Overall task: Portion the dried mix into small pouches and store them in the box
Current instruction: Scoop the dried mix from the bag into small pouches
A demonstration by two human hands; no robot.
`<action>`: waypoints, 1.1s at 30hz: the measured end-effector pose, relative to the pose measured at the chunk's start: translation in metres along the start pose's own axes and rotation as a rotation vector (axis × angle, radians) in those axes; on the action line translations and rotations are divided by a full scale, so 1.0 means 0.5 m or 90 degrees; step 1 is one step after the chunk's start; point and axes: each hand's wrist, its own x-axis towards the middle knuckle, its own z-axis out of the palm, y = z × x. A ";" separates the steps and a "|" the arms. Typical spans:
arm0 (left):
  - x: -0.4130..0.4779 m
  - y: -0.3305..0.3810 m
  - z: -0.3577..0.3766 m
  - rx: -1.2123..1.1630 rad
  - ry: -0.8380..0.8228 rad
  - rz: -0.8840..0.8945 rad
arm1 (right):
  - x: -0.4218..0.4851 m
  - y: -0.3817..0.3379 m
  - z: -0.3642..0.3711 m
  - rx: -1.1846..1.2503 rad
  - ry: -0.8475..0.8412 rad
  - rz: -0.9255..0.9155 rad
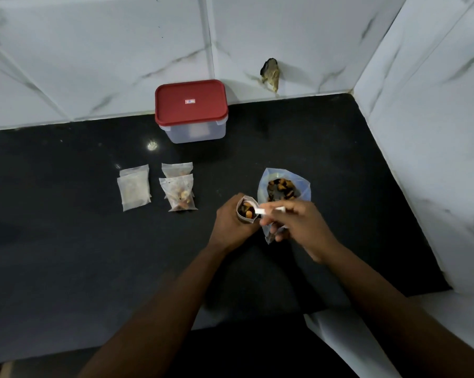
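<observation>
Lying near one box are two filled pouches.

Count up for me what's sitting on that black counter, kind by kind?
Pale pouches: 2
Filled pouches: 2
Open pouch, in the left hand: 1
Big bag of mix: 1
White spoon, in the right hand: 1
Red-lidded box: 1
Total: 8

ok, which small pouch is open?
The small pouch held upright in the left hand, mouth open, white spoon at it. The filled pouches and pale pouches lie flat on the countertop.
</observation>
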 end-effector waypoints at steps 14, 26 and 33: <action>0.001 -0.015 0.003 0.012 0.007 0.012 | -0.007 0.084 -0.007 -0.451 0.058 -0.379; -0.005 0.001 0.000 -0.012 -0.028 -0.032 | -0.018 0.044 -0.030 0.322 0.056 0.037; -0.011 -0.003 -0.002 0.013 -0.038 -0.056 | 0.008 0.037 -0.089 0.001 0.199 -0.054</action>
